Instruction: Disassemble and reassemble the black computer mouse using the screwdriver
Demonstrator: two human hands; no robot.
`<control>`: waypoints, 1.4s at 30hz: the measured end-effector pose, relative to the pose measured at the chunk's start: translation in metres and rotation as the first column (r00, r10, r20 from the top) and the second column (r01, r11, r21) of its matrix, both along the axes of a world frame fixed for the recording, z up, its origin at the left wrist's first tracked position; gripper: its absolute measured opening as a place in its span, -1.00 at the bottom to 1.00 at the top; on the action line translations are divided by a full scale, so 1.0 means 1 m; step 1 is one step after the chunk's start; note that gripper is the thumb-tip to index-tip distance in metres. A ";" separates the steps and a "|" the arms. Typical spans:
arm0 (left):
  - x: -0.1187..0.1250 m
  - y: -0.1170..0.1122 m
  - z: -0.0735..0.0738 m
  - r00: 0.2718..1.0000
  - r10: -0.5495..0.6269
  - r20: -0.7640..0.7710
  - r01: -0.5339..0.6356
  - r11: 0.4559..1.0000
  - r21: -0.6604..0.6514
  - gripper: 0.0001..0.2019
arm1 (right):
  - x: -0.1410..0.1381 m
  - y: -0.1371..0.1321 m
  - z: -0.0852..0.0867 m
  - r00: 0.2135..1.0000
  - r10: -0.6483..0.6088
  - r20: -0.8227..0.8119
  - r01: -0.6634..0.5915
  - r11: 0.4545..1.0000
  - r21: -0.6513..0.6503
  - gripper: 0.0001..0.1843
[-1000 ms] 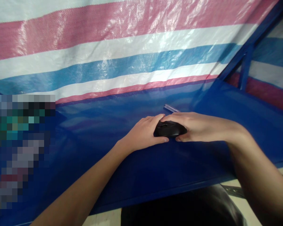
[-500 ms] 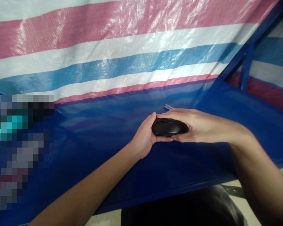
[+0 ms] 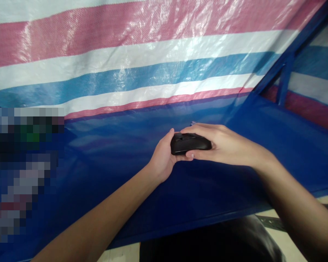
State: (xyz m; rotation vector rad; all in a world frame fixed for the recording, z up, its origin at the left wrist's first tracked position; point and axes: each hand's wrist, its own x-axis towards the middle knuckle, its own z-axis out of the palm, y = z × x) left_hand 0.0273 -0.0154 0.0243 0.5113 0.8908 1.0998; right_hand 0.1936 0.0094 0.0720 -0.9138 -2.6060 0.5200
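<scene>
Head view | black mouse (image 3: pixel 191 144) between both hands | left hand (image 3: pixel 163 154) cups one end; right hand (image 3: pixel 221 143) grasps the other, pinching across its sides | probably light and rigid, perhaps slippery where smooth; best held by its long sides

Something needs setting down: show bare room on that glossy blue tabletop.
Bare: the glossy blue tabletop between the left hand and the red, white and blue striped plastic sheet; also between the right hand and the blue frame. Crowded: the middle, with both hands on a black plastic mouse, a slim pale item beyond. Pixelated left: cannot tell.
</scene>
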 end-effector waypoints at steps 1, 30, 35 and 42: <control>0.000 0.000 0.000 1.000 0.001 -0.001 -0.001 1.000 0.002 -0.70 | -0.001 -0.001 0.000 1.000 -0.002 -0.003 0.002 1.000 0.004 -0.51; -0.002 0.001 0.000 0.999 0.041 -0.032 -0.040 0.999 0.025 -0.75 | -0.008 -0.002 -0.006 1.000 -0.006 0.015 0.004 0.997 0.080 -0.55; -0.002 0.001 0.002 0.998 0.060 -0.026 -0.059 0.998 0.022 -0.74 | -0.008 -0.003 -0.004 0.999 -0.004 -0.033 0.006 0.997 0.072 -0.55; -0.004 0.001 0.005 0.997 0.079 -0.027 -0.079 0.997 -0.001 -0.73 | -0.009 -0.004 -0.004 0.998 -0.025 -0.054 0.030 0.996 0.082 -0.55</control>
